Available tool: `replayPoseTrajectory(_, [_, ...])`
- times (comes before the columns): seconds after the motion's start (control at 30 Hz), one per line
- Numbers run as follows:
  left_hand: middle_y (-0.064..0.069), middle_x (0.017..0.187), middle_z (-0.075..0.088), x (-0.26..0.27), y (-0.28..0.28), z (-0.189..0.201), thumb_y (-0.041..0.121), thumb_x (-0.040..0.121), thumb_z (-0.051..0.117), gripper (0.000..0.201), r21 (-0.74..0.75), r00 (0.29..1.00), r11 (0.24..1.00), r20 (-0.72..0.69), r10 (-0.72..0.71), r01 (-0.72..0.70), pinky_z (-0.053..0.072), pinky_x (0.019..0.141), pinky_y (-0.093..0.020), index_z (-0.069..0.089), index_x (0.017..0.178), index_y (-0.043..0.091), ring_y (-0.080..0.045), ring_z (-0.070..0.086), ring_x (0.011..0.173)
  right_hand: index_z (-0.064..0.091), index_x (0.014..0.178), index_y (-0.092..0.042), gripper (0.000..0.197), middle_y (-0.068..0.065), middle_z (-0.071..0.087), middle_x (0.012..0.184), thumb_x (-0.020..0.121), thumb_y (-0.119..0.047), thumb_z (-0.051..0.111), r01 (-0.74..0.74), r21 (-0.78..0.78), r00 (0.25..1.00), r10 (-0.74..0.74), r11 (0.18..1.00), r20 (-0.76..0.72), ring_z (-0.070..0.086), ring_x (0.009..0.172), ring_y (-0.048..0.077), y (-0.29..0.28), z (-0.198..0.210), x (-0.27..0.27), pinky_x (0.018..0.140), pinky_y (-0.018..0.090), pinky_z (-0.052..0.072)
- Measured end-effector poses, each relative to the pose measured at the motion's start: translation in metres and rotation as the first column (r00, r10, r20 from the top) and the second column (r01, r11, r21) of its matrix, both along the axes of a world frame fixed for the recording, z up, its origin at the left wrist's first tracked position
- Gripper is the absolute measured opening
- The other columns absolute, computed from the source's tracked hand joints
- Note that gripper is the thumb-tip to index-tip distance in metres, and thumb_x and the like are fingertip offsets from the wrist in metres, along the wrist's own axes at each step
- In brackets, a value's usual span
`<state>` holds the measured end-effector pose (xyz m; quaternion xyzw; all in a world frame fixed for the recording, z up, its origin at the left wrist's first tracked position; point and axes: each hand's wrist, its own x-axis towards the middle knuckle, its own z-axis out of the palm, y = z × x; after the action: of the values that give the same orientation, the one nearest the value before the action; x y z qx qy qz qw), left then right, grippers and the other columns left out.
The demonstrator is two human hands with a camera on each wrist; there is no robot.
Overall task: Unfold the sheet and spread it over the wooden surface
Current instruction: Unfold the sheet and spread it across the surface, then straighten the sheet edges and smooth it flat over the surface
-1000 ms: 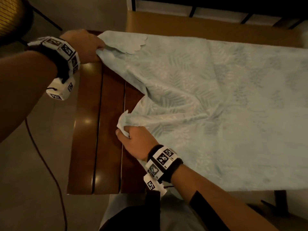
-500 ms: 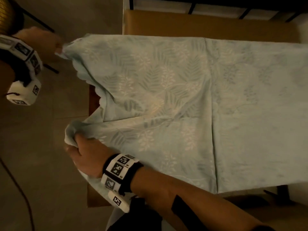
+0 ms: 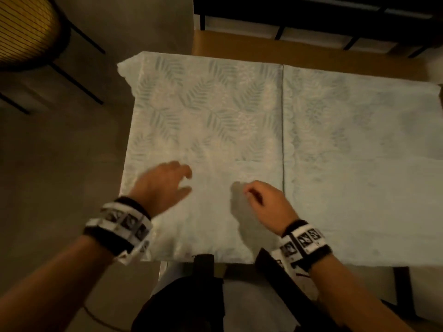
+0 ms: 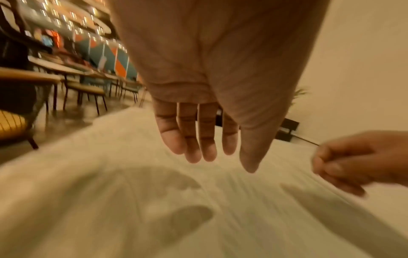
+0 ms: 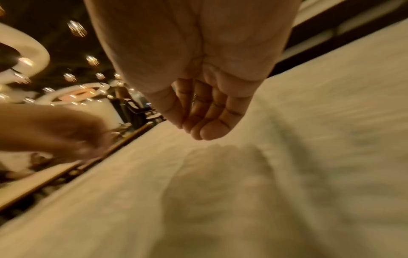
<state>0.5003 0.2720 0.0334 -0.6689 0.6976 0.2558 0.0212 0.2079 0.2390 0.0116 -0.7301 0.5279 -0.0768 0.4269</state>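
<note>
The pale blue-green leaf-patterned sheet (image 3: 215, 111) lies flat across the table and hides the wooden top. A straight crease (image 3: 283, 140) runs front to back through it. My left hand (image 3: 178, 180) hovers just above the sheet's near left part with straight, spread fingers (image 4: 194, 148) and casts a shadow on the cloth (image 4: 110, 209). My right hand (image 3: 254, 195) hangs a little to its right over the sheet (image 5: 287, 174), its fingers (image 5: 198, 122) loosely curled and empty. Neither hand holds the cloth.
A chair with a yellow slatted seat (image 3: 21, 32) stands on the floor at the far left. A tan surface (image 3: 239, 44) and a dark metal frame (image 3: 311, 17) lie behind the table. The sheet's left corner (image 3: 127, 65) overhangs the table's end.
Both hands pulled the sheet's left end out over the bare wood, then let go. The sheet now lies flat, and the hands have come together over its near edge.
</note>
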Motion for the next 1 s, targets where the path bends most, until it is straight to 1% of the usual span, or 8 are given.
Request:
replayPoseTrajectory(0.07, [0.003,0.115,0.058,-0.047,0.043,-0.019,0.051,0.079,0.066,0.048,0.06,1.0,0.998,-0.01,-0.029,0.029,0.049,0.089,-0.037,0.057,0.119,0.028,-0.021,0.057,0.104,0.063,0.101,-0.022,0.009,0.0,0.065,0.098,0.092,-0.022,0.063,0.094,-0.062,0.983,-0.102,0.994,-0.15,0.062,0.085,0.015,-0.003,-0.008,-0.069,0.082,0.039,0.054])
replayPoseTrajectory(0.17, [0.001,0.118,0.054,-0.08,0.091,-0.048,0.055,0.07,0.07,0.061,0.05,0.999,0.998,0.034,-0.043,0.041,0.052,0.086,-0.037,0.055,0.122,0.027,-0.023,0.053,0.102,0.058,0.109,-0.024,0.028,-0.002,0.057,0.103,0.087,-0.037,0.068,0.115,-0.068,0.942,-0.13,0.991,-0.309,0.059,0.095,0.019,0.001,-0.021,-0.15,0.085,0.04,0.053])
replayPoseTrajectory(0.27, [0.0,0.108,0.057,-0.087,0.109,-0.065,0.046,0.079,0.064,0.035,-0.171,1.0,0.985,-0.007,-0.02,0.019,0.048,0.08,-0.032,0.065,0.105,0.023,-0.021,0.054,0.089,0.055,0.117,-0.028,0.043,-0.005,0.054,0.107,0.083,-0.048,0.072,0.046,-0.059,0.942,-0.063,0.997,-0.329,0.052,0.098,0.017,0.011,-0.033,-0.192,0.085,0.036,0.049])
replayPoseTrajectory(0.4, [-0.001,0.093,0.063,-0.091,0.114,-0.075,0.036,0.094,0.047,0.03,-0.26,0.999,0.964,0.02,-0.051,0.054,0.047,0.075,-0.032,0.069,0.085,0.018,-0.023,0.057,0.076,0.058,0.094,-0.031,0.02,-0.01,0.052,0.095,0.084,-0.039,0.073,-0.048,-0.176,0.969,0.004,0.983,-0.247,0.047,0.087,0.018,0.015,-0.046,-0.2,0.076,0.033,0.042])
replayPoseTrajectory(0.5, [0.0,0.083,0.063,-0.09,0.116,-0.073,0.039,0.093,0.046,0.031,-0.24,1.0,0.971,0.009,0.022,-0.02,0.049,0.07,-0.036,0.067,0.082,0.018,-0.025,0.058,0.071,0.043,0.08,-0.042,0.024,-0.014,0.05,0.086,0.088,-0.039,0.066,-0.136,-0.199,0.96,0.079,0.97,-0.269,0.049,0.08,0.019,0.012,-0.057,-0.201,0.074,0.034,0.041])
replayPoseTrajectory(0.7, [0.002,0.079,0.062,-0.09,0.126,-0.06,0.042,0.086,0.05,0.027,-0.189,0.993,0.976,0.007,0.116,-0.112,0.05,0.064,-0.035,0.064,0.079,0.021,-0.023,0.058,0.071,0.047,0.079,-0.037,0.023,-0.014,0.049,0.088,0.09,-0.027,0.064,-0.19,-0.182,0.936,0.123,0.965,-0.329,0.048,0.082,0.017,0.017,-0.066,-0.202,0.075,0.033,0.043])
replayPoseTrajectory(0.87, [0.004,0.086,0.062,-0.083,0.135,-0.057,0.048,0.086,0.046,0.031,-0.109,0.984,0.979,0.018,0.175,-0.172,0.053,0.069,-0.036,0.066,0.089,0.024,-0.023,0.06,0.077,0.053,0.081,-0.03,0.016,-0.01,0.051,0.091,0.09,-0.039,0.063,-0.211,-0.1,0.923,0.165,0.972,-0.347,0.047,0.084,0.016,0.014,-0.049,-0.196,0.076,0.033,0.046])
replayPoseTrajectory(1.0, [0.004,0.098,0.059,-0.055,0.158,-0.049,0.039,0.086,0.066,0.021,-0.101,0.913,0.909,0.02,0.408,-0.405,0.05,0.075,-0.034,0.064,0.102,0.026,-0.021,0.06,0.089,0.049,0.08,-0.034,0.021,-0.013,0.05,0.087,0.089,-0.048,0.06,-0.232,-0.047,0.918,0.203,0.971,-0.341,0.052,0.08,0.01,0.01,-0.036,-0.186,0.071,0.03,0.048])
